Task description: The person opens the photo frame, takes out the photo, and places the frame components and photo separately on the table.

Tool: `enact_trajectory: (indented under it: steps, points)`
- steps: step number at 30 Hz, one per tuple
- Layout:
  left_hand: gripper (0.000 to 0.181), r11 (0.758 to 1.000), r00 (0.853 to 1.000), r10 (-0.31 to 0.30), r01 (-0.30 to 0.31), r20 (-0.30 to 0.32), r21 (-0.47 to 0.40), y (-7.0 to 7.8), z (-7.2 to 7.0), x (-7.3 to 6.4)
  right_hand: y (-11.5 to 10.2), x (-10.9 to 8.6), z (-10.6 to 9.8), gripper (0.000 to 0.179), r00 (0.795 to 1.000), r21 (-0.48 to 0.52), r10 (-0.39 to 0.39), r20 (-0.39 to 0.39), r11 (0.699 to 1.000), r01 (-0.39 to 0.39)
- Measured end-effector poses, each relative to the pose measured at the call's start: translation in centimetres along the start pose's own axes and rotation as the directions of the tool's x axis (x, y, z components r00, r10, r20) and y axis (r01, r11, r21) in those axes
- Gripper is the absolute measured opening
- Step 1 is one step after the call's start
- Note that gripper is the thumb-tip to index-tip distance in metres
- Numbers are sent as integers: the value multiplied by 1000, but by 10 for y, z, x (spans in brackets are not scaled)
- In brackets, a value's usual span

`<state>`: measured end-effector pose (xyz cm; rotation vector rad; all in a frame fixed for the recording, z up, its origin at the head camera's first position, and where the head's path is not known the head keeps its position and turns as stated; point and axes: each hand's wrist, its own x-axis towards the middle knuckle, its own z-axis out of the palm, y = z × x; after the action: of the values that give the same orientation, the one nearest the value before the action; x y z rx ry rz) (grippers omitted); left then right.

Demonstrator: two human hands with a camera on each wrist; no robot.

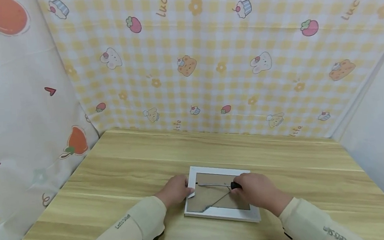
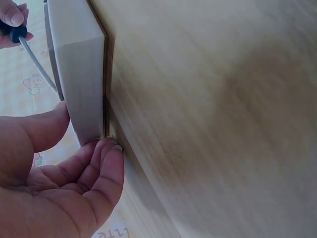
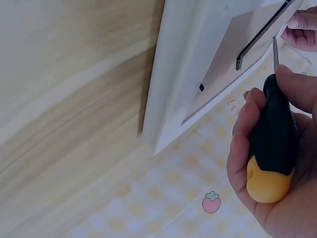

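A white picture frame [image 1: 229, 212] lies back up on the table, its brown backing board [image 1: 199, 199] showing. My left hand [image 1: 175, 190] holds the frame's left edge, thumb on top and fingers at the lower side in the left wrist view. My right hand [image 1: 258, 190] grips a screwdriver [image 3: 272, 134] by its black and yellow handle. The shaft slants low across the backing, its tip by the left inner edge, near a small dark tab [image 1: 196, 183]. A thin dark strip [image 3: 265, 29] stands along the board. Another small black tab [image 3: 201, 87] sits at the board's edge.
The wood-grain table [image 1: 140, 158] stretches around the frame. Behind it hangs a yellow checked cloth [image 1: 223, 86] with cartoon prints, and a pale printed cloth [image 1: 30, 111] hangs on the left. A plain whitish sheet [image 1: 379, 107] stands at the right.
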<state>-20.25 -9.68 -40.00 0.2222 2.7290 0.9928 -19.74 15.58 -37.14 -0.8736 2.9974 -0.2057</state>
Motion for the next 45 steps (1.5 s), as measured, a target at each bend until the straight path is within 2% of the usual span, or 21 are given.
enact_trajectory:
  steps: [11,24,31,35,39,45]
  points:
    - [22,1000,1000,13,-13,-7,-9,-2,2,1,4,13,-6,16,996,43,7,94,999,-11]
    - [19,999,999,33,-33,-21,-12,-4,3,4,3,31,-21,29,986,55,-41,161,998,33]
    - [16,999,999,39,-39,-5,-9,-1,1,4,-8,35,-33,33,984,-36,-64,164,997,71]
    - [16,999,999,45,-45,-10,-5,-2,-1,4,-20,40,-43,42,980,-114,-86,177,988,107]
    - [21,998,998,59,-59,-28,9,-2,-2,2,-34,48,-54,47,973,-239,-116,199,957,163]
    - [25,998,997,67,-66,-31,22,-2,-2,3,-56,64,-66,32,963,-366,-162,215,901,233]
